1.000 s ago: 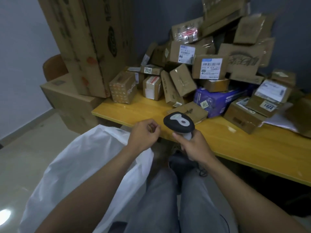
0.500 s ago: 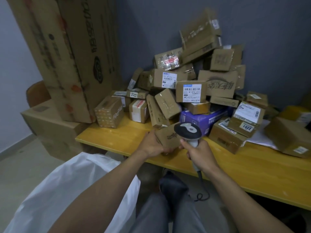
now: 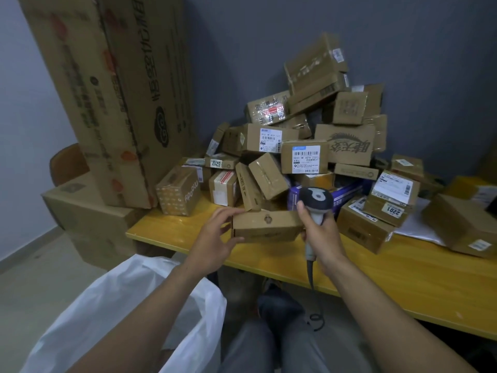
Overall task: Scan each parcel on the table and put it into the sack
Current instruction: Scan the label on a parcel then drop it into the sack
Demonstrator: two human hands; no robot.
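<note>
Since the earlier frame the left hand [image 3: 212, 238] has closed round the near-left end of the flat parcel [image 3: 265, 227] and drawn it out from the foot of the pile of parcels [image 3: 304, 157] toward the front edge of the worktop [image 3: 403, 275]. The fingers lie over the top of that end and the thumb is tucked under it. Whether the parcel's far side is touching the worktop I cannot tell.

The right hand [image 3: 321, 235] is wrapped round the handle of the scanner [image 3: 315, 200], whose head stands just beside the parcel's right end, its cable [image 3: 312, 281] hanging off the front edge.

The parcel is a shallow, stiff cardboard box, and being held by one end suggests it is light. The card looks dry and matt, so it should not slip. A pinch at one short end will let it sag or swing, so gripping across the middle of a long side would steady it better. No barcode label shows on the faces turned this way, so it probably needs turning over.

The white sack [image 3: 113, 305] gapes below the worktop's front-left corner, close enough for a short drop.
</note>
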